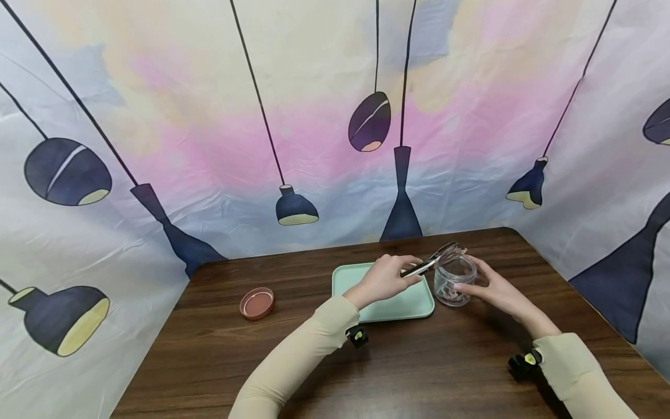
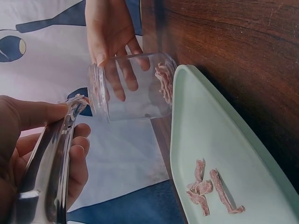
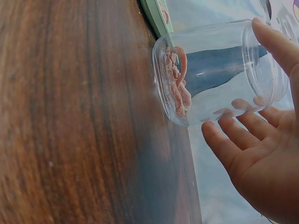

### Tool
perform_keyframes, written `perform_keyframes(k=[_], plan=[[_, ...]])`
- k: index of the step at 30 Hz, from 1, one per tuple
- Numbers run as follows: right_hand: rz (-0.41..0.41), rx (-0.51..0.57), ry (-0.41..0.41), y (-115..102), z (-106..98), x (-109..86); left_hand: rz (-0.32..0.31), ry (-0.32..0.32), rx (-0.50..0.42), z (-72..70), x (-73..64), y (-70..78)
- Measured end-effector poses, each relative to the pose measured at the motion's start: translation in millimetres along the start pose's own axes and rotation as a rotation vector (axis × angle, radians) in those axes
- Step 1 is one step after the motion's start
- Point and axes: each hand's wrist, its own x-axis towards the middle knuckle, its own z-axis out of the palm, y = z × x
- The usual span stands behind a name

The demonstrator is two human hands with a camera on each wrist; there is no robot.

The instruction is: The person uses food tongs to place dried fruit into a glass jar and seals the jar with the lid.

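Observation:
My left hand [image 1: 384,280] grips shiny metal tongs [image 1: 430,263] over the right end of a pale green tray [image 1: 379,314]. In the left wrist view the tips of the tongs [image 2: 77,101] are beside the jar's open mouth; a small pinkish bit shows at them, too unclear to name. My right hand [image 1: 499,289] holds the clear jar [image 1: 453,285] round its side, thumb at the near side and fingers behind. The jar stands upright on the table, just right of the tray. Pinkish, powdery strips [image 3: 177,86] lie on its bottom. Several similar strips [image 2: 200,187] lie on the tray.
A reddish-brown round lid [image 1: 257,304] lies on the dark wooden table [image 1: 419,366], left of the tray. Behind the table hangs a cloth backdrop [image 1: 335,116] printed with lamps. Each wrist wears a small black camera [image 1: 357,336].

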Motion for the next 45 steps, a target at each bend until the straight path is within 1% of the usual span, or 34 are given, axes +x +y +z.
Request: perform_keyframes(k=[9, 16, 20, 26, 29, 33, 36, 40, 45], plan=[[-0.006, 0.003, -0.004, -0.9, 0.0, -0.1, 0.002, -0.002, 0.019, 0.3, 0.5, 0.5], [-0.017, 0.006, -0.007, 1.0, -0.1, -0.5, -0.002, -0.005, 0.009, -0.6, 0.3, 1.0], [-0.019, 0.003, -0.006, 1.5, -0.1, -0.9, -0.010, -0.005, 0.006, -2.5, -0.2, 1.5], [-0.009, 0.004, -0.005, 1.1, -0.1, -0.7, -0.041, -0.012, -0.009, -6.1, -1.7, 0.3], [-0.008, 0.004, -0.001, 1.0, 0.0, -0.7, -0.048, -0.006, 0.007, -8.7, -2.5, -0.7], [-0.023, 0.013, 0.001, 1.7, 0.6, -0.9, -0.045, 0.027, 0.057, -12.7, -3.2, -3.0], [-0.035, 0.020, 0.002, 2.2, 0.9, -0.9, -0.045, 0.038, 0.071, -15.5, -4.6, -5.3], [-0.035, 0.020, 0.003, 2.1, 0.8, -1.1, -0.066, 0.035, 0.063, -18.7, -7.7, -8.4], [-0.033, 0.017, 0.002, 1.9, 0.9, -1.5, -0.101, 0.031, 0.032, -22.0, -11.8, -13.0]])
